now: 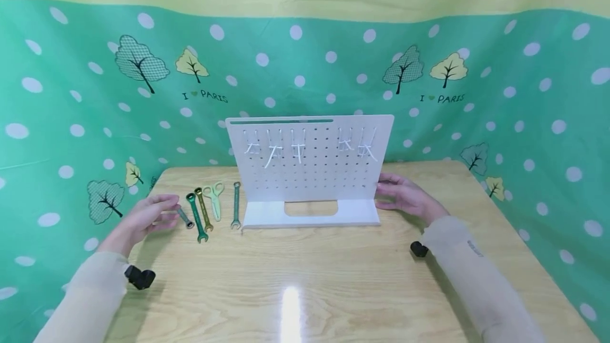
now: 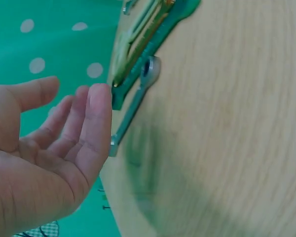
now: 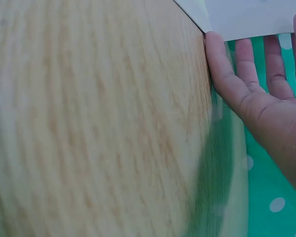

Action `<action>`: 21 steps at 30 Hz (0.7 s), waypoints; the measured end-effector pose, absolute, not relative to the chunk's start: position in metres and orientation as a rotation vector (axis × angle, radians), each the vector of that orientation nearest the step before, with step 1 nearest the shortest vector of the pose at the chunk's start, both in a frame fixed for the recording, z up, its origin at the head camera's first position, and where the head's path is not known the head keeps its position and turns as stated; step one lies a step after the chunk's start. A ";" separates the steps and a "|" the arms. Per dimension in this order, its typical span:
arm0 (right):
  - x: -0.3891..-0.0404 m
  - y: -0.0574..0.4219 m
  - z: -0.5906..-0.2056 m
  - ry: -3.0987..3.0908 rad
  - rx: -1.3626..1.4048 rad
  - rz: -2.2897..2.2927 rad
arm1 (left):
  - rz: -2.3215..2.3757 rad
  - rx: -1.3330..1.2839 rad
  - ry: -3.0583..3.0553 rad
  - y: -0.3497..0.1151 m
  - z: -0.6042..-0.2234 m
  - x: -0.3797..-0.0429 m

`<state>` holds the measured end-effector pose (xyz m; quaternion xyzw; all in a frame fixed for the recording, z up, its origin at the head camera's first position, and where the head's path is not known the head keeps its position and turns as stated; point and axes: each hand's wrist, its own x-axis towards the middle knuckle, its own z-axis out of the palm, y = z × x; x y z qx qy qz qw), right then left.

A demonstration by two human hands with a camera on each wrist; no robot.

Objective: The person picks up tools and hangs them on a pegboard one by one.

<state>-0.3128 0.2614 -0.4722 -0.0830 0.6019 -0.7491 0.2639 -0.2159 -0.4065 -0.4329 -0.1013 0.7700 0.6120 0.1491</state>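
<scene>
My left hand is beside a short grey wrench at the left of the table. In the left wrist view that wrench lies on the wood, its near end by the fingertips; the fingers are fairly straight and spread from the thumb, holding nothing. Whether they touch it, I cannot tell. To its right lie a green wrench, a gold wrench, pale green scissors and a blue-green wrench. With extended fingers, my right hand touches the right edge of a white pegboard.
Several white hooks hang on the upper part of the pegboard, which stands upright on a flat base with a cut-out. The wooden table runs back to a green dotted curtain behind and at both sides.
</scene>
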 end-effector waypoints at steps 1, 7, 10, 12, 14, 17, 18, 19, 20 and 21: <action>-0.313 0.262 -0.472 1.617 -0.217 -2.025 | 1.766 -0.312 2.201 -0.407 -0.435 -0.216; -0.316 0.261 -0.472 1.620 -0.179 -2.014 | 1.778 -0.413 2.167 -0.406 -0.449 -0.217; -0.317 0.258 -0.472 1.616 -0.146 -2.028 | 1.773 -0.492 2.149 -0.406 -0.457 -0.216; -0.318 0.256 -0.472 1.595 -0.131 -2.037 | 1.773 -0.542 2.147 -0.406 -0.461 -0.216; -0.318 0.254 -0.472 1.572 -0.116 -2.043 | 1.770 -0.562 2.162 -0.405 -0.464 -0.216; -0.318 0.253 -0.471 1.551 -0.108 -2.037 | 1.774 -0.568 2.182 -0.404 -0.464 -0.218; -0.319 0.253 -0.471 1.546 -0.102 -2.037 | 1.778 -0.573 2.185 -0.403 -0.463 -0.219; -0.319 0.254 -0.470 1.546 -0.099 -2.035 | 1.783 -0.575 2.186 -0.403 -0.463 -0.219; -0.319 0.254 -0.469 1.541 -0.104 -2.033 | 1.791 -0.585 2.185 -0.402 -0.462 -0.220; -0.320 0.255 -0.469 1.537 -0.104 -2.031 | 1.801 -0.595 2.181 -0.401 -0.462 -0.220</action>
